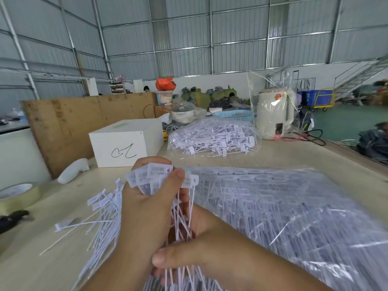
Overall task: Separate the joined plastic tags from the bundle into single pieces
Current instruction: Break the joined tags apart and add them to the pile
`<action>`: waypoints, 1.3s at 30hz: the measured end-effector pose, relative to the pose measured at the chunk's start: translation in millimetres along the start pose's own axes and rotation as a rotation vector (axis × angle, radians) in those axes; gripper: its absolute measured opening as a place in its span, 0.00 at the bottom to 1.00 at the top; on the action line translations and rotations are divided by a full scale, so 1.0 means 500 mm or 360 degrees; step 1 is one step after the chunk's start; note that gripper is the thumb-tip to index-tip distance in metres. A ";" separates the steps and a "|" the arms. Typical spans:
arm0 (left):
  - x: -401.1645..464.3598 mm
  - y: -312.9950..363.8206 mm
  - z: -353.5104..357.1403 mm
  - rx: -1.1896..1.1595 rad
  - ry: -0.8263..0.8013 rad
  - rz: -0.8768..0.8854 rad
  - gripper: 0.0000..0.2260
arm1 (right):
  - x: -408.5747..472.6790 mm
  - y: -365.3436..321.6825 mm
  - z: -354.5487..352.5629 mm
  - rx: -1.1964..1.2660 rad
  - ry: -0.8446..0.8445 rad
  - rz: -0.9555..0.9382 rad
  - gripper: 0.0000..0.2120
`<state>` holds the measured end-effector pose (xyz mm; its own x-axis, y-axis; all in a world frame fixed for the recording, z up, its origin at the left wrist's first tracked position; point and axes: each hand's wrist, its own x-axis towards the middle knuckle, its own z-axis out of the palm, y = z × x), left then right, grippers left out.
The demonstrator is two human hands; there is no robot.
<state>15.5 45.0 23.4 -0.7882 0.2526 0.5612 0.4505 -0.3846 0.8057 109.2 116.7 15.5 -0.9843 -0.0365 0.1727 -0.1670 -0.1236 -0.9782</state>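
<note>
My left hand [147, 211] grips the flat label ends of a bundle of white plastic tags [155, 177], held upright over the table. My right hand [201, 248] grips the thin tails of the same bundle lower down, thumb pressed across them. Loose single tags [100, 217] lie fanned out on the table to the left of my hands. A large clear bag of joined tags [294, 206] lies flat to the right. Another clear bag full of tags [212, 137] sits farther back.
A white box [126, 141] with a black scribble stands behind my hands. A tape roll [19, 196] and a dark tool [12, 217] lie at the left edge. A cream kettle [273, 114], a blue basket [233, 116] and a plywood board [69, 122] stand at the back.
</note>
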 end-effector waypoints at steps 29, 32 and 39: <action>0.184 -0.097 -0.154 0.1022 -0.0062 -0.0571 0.13 | -0.022 0.003 -0.037 -0.2294 0.0339 0.0034 0.23; 0.193 -0.143 -0.190 0.1651 -0.0210 -0.0591 0.10 | -0.025 0.007 -0.049 -0.2389 0.0454 0.0050 0.24; 0.143 -0.130 -0.177 0.2204 -0.0595 -0.0161 0.12 | -0.030 -0.005 -0.051 -0.2244 0.0623 -0.0020 0.11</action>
<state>-107.1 9.6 -5.9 -0.7845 0.5236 0.3321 0.6091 0.7510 0.2548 123.0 143.0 12.2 -0.8961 0.2521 0.3652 0.1349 0.9388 -0.3170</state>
